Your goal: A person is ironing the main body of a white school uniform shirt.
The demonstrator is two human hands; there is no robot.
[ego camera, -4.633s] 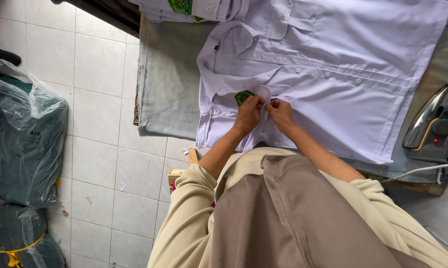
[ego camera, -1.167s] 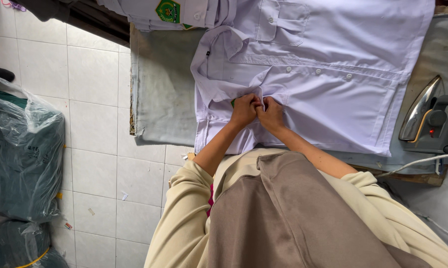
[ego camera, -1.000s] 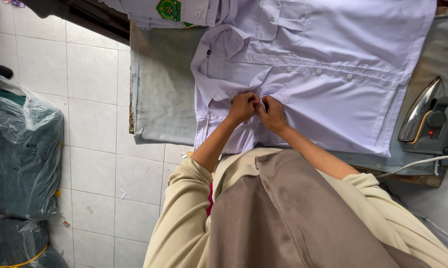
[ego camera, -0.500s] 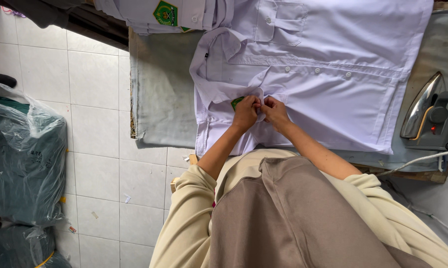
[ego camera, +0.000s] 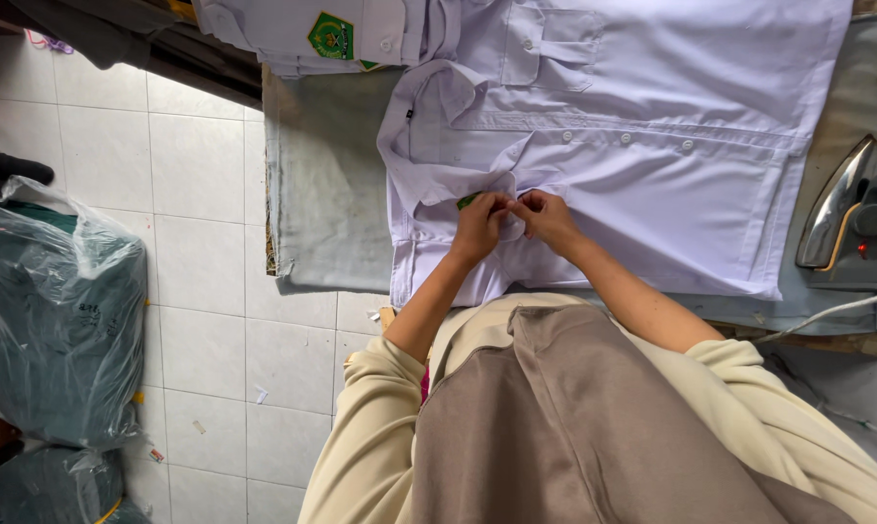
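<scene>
Both hands, left hand (ego camera: 479, 225) and right hand (ego camera: 547, 217), pinch one white shirt (ego camera: 652, 184); one iron (ego camera: 851, 218) stands beside the shirt.

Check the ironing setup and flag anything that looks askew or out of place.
Nothing looks spilled or damaged. The white shirt lies mostly flat on the grey ironing pad, bunched only where the left hand and right hand pinch it. The iron rests at the pad's right edge, off the cloth.

Illumination is bright, diffuse and even. Shadows are soft and faint beneath the white shirt (ego camera: 652, 165) folds. A mild highlight shows on the iron (ego camera: 836, 209) soleplate. Focus is sharp throughout; no motion blur.
</scene>
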